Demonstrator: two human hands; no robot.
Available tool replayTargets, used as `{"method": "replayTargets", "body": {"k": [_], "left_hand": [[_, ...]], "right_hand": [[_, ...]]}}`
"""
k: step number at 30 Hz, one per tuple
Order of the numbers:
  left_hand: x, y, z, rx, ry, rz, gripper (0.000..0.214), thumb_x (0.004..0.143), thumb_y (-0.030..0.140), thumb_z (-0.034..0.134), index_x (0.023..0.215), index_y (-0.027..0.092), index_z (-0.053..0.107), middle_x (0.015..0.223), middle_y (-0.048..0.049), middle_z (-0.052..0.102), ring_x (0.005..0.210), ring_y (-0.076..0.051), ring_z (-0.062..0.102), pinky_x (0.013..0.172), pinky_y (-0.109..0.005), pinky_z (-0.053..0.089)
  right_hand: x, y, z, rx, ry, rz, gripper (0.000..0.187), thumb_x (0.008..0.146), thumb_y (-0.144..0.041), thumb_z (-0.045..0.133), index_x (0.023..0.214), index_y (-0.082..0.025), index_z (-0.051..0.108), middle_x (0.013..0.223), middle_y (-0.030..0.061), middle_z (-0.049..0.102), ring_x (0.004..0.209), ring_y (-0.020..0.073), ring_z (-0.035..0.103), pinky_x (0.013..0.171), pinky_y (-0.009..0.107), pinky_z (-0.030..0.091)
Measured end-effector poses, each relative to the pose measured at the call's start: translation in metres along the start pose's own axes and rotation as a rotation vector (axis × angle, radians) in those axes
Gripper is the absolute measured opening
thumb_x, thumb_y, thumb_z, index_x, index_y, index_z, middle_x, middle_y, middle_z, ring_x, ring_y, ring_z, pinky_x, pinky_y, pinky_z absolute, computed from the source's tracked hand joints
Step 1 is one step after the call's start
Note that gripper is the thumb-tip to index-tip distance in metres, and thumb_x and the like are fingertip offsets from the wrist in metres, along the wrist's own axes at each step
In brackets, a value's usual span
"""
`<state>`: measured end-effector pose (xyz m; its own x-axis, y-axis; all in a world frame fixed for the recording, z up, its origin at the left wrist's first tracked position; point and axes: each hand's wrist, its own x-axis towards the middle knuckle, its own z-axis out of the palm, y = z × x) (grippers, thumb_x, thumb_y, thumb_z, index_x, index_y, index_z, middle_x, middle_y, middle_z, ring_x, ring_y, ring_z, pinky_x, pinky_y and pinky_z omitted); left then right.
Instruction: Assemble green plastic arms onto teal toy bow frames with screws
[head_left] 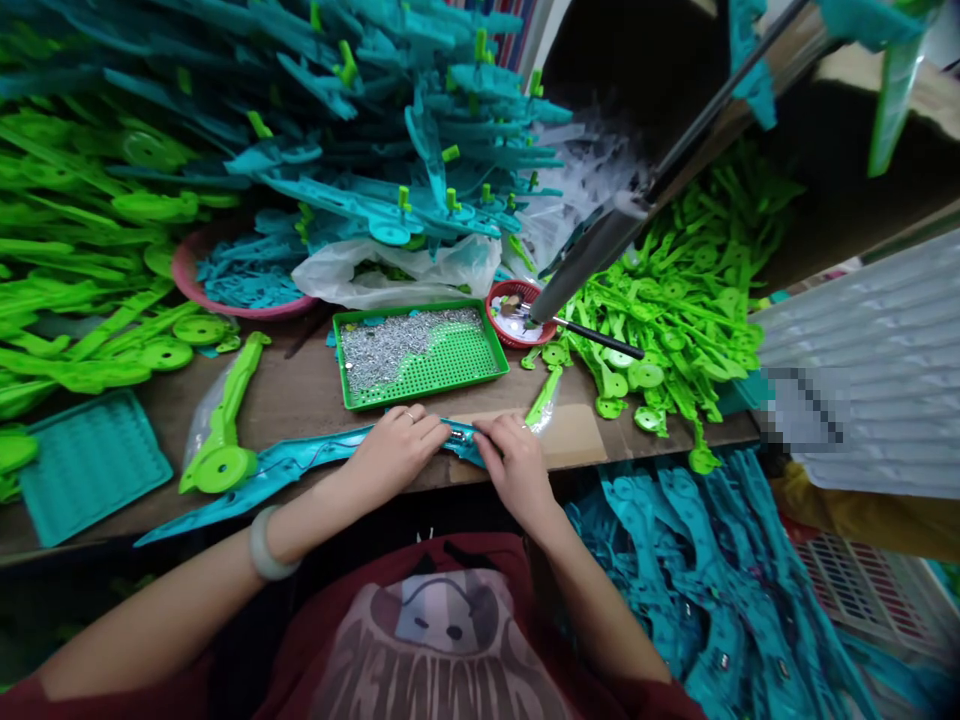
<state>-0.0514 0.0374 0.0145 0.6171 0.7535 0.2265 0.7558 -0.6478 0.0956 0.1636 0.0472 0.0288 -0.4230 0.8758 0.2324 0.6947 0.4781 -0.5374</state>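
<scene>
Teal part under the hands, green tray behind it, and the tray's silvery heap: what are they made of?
Teal part: moulded plastic by its look, uniform colour, soft sheen. Green tray: plastic too, moulded grid floor. Silvery heap: likely small metal pieces, glinting; too small to identify.

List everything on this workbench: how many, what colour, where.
long teal piece: one, teal, front table edge, under both hands
screw tray: one, green, mid-table, part-covered with silver screws
small bowl: one, red, right of screw tray
hanging driver: one, grey, above small bowl
basin: one, pink, back left
flat tray: one, teal, front left
green arm: one, green, left of hands
teal heap: many parts, teal, back
green heap: many parts, green, right
table: one, brown, under these
left hand: one, bare, gripping long teal piece
right hand: one, bare, pinching the same piece
</scene>
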Motion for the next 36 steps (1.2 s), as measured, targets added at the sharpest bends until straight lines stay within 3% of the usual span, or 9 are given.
{"method": "replayTargets", "body": {"k": [3,7,12,21,26,31,36], "left_hand": [[0.005,-0.002,-0.002,-0.019,-0.050,-0.015,0.018,0.099,0.021,0.054,0.116,0.016,0.059,0.094,-0.0053,0.064,0.089,-0.024,0.054,0.074,-0.037,0.040],[0.010,-0.005,-0.006,-0.052,-0.153,-0.044,0.023,0.102,0.025,0.051,0.123,0.021,0.060,0.099,-0.0054,0.063,0.095,-0.024,0.054,0.074,-0.037,0.037],[0.013,-0.008,-0.011,-0.107,-0.219,-0.039,0.026,0.101,0.025,0.053,0.125,0.021,0.061,0.105,-0.0061,0.063,0.097,-0.024,0.054,0.075,-0.036,0.038],[0.015,-0.009,-0.008,-0.106,-0.208,-0.028,0.028,0.096,0.019,0.060,0.123,0.021,0.064,0.102,-0.0060,0.064,0.095,-0.025,0.054,0.075,-0.037,0.039],[0.017,-0.008,-0.010,-0.105,-0.221,-0.044,0.027,0.097,0.020,0.057,0.123,0.020,0.063,0.102,-0.0065,0.062,0.095,-0.026,0.053,0.075,-0.037,0.040],[0.012,-0.004,-0.005,-0.022,-0.142,-0.033,0.028,0.097,0.019,0.056,0.124,0.018,0.063,0.101,-0.0076,0.061,0.095,-0.027,0.052,0.076,-0.039,0.040],[0.007,-0.001,-0.001,-0.044,-0.087,-0.057,0.030,0.097,0.020,0.057,0.126,0.020,0.062,0.101,-0.0069,0.062,0.095,-0.027,0.052,0.080,-0.040,0.041]], "right_hand": [[-0.001,-0.001,0.004,0.009,0.032,-0.050,0.025,0.103,-0.022,0.046,0.120,-0.015,0.064,0.095,0.0095,0.070,0.090,0.0223,0.060,0.081,0.034,0.049],[-0.002,-0.004,0.006,-0.223,0.021,-0.091,0.021,0.102,-0.020,0.049,0.099,-0.015,0.069,0.082,0.0076,0.065,0.081,0.0233,0.055,0.073,0.034,0.044],[0.003,-0.010,0.012,-0.242,0.008,-0.016,0.012,0.096,-0.021,0.059,0.089,-0.017,0.069,0.088,0.0074,0.066,0.087,0.0244,0.053,0.078,0.035,0.043],[0.023,-0.017,0.017,-0.317,-0.121,0.309,0.011,0.088,-0.018,0.064,0.079,-0.020,0.069,0.083,0.0034,0.070,0.089,0.0227,0.058,0.073,0.033,0.039],[0.031,-0.020,0.014,-0.307,-0.227,0.332,0.010,0.088,-0.018,0.063,0.080,-0.020,0.068,0.086,0.0043,0.070,0.088,0.0220,0.059,0.070,0.032,0.036],[0.031,-0.021,0.012,-0.292,-0.242,0.381,0.009,0.089,-0.016,0.060,0.086,-0.018,0.068,0.091,0.0060,0.070,0.087,0.0208,0.061,0.071,0.032,0.036],[0.030,-0.017,0.000,-0.051,-0.256,0.371,0.008,0.085,-0.013,0.063,0.080,-0.018,0.066,0.081,0.0012,0.067,0.082,0.0167,0.060,0.073,0.027,0.039]]}}
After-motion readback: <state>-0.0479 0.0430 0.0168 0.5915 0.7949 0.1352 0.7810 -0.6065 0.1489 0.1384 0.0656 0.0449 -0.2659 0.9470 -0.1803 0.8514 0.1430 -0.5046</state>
